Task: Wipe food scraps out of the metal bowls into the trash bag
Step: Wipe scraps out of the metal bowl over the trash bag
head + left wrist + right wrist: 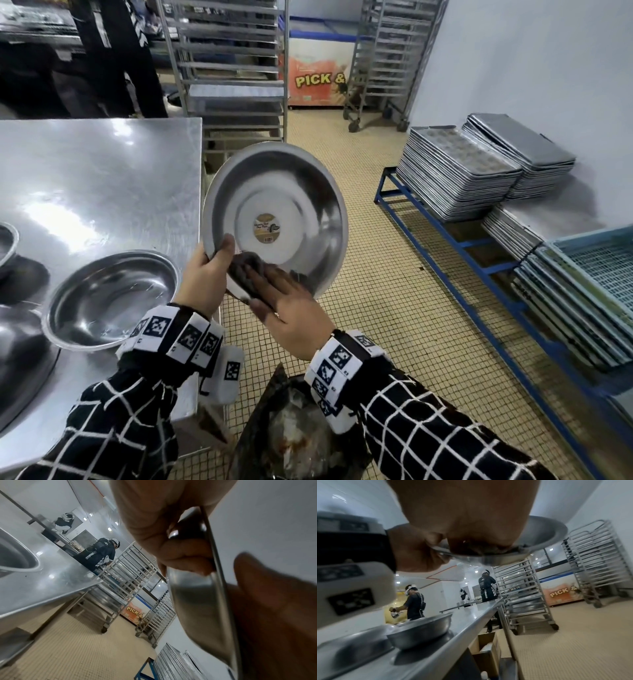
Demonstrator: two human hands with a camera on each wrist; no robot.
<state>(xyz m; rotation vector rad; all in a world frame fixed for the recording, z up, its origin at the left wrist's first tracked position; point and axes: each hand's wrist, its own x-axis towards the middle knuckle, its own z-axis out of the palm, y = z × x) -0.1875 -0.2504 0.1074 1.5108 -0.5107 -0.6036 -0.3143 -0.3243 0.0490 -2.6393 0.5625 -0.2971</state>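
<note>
Bowl, shiny, sticker at centre, tilted; left grip pinches its rim, right grip spread flat inside.

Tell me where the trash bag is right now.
Head view: the trash bag sits open on the floor at bottom centre, right of the steel table, directly below the tilted bowl.

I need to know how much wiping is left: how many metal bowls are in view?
4. One round steel bowl is held up over the trash bag; one sits on the steel table; two are cut off at the left edge. More may be hidden.
</note>
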